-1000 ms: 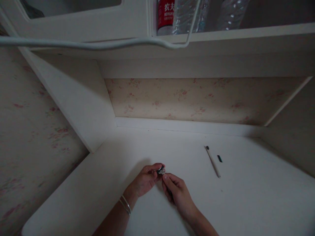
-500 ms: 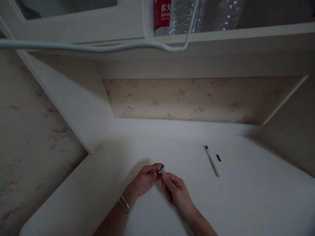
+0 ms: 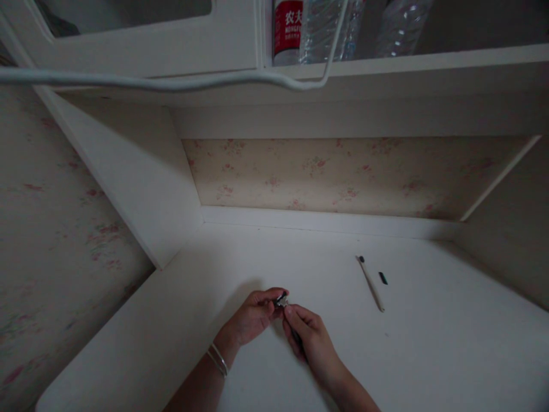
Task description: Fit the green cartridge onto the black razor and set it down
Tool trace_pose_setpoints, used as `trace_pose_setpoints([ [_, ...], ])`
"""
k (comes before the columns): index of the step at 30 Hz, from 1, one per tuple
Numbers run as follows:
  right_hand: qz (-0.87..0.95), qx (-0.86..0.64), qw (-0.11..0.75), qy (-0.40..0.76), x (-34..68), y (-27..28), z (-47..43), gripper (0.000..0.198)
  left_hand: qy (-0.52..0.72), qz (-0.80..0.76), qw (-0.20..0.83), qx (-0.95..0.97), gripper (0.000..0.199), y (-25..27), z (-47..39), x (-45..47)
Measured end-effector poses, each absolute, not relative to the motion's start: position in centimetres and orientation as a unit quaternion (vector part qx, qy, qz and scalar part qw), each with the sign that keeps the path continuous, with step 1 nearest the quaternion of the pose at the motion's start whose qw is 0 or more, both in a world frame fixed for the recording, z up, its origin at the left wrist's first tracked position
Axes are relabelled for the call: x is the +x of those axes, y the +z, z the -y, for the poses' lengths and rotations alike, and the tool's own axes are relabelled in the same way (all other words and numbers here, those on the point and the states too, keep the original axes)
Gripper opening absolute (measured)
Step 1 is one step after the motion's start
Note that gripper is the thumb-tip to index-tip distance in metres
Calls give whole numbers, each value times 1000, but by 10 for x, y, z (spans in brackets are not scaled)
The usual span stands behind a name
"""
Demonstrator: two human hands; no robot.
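Note:
In front of me, just above the white desk, both hands meet at a small black-and-silver object point(image 3: 281, 300). My left hand point(image 3: 251, 317) pinches its dark part between thumb and fingers. My right hand point(image 3: 309, 335) is closed, its thumb and forefinger at the silver part. A slim dark handle-like piece point(image 3: 295, 336) shows along the right palm, mostly hidden by the fingers. Whether it joins the black-and-silver object I cannot tell. To the right of the hands lie a slim pale toothbrush-like stick point(image 3: 372, 287) with a dark head and a small dark strip point(image 3: 383, 278).
The white desk point(image 3: 240, 252) runs back to a low ledge and floral wallpaper. A white side panel point(image 3: 124, 166) stands at left. Overhead, a shelf holds plastic bottles point(image 3: 403, 26), one with a red label point(image 3: 288, 26). A pale cable-like bar point(image 3: 171, 84) crosses the upper view.
The view has shifted very slightly. Both hands keep their hold on the black-and-silver object, with hardly any movement between them.

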State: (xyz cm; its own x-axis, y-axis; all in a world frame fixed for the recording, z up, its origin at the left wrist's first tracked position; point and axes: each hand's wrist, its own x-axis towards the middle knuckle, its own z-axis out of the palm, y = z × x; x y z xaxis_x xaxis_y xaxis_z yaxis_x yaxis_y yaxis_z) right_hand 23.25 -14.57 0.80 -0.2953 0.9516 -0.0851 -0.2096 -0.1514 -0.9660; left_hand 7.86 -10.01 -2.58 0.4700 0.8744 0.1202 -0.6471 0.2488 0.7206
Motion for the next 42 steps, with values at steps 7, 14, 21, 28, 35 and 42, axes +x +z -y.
trace_pose_setpoints([
  [7,452,-374,438,681,234,6,146,43,475,-140,763,415,24,-25,98,75],
  [14,440,-325,420,724,234,11,148,44,457,-157,774,409,26,-25,99,72],
  [21,479,-310,397,719,236,11,148,44,472,-164,772,391,27,-27,100,70],
  [28,492,-323,410,697,234,13,148,44,469,-153,770,404,27,-25,101,71],
  [35,502,-364,403,674,234,19,152,47,458,-152,762,433,21,-21,102,70],
  [42,459,-310,343,759,246,22,148,45,418,-186,752,475,25,-23,101,67],
])
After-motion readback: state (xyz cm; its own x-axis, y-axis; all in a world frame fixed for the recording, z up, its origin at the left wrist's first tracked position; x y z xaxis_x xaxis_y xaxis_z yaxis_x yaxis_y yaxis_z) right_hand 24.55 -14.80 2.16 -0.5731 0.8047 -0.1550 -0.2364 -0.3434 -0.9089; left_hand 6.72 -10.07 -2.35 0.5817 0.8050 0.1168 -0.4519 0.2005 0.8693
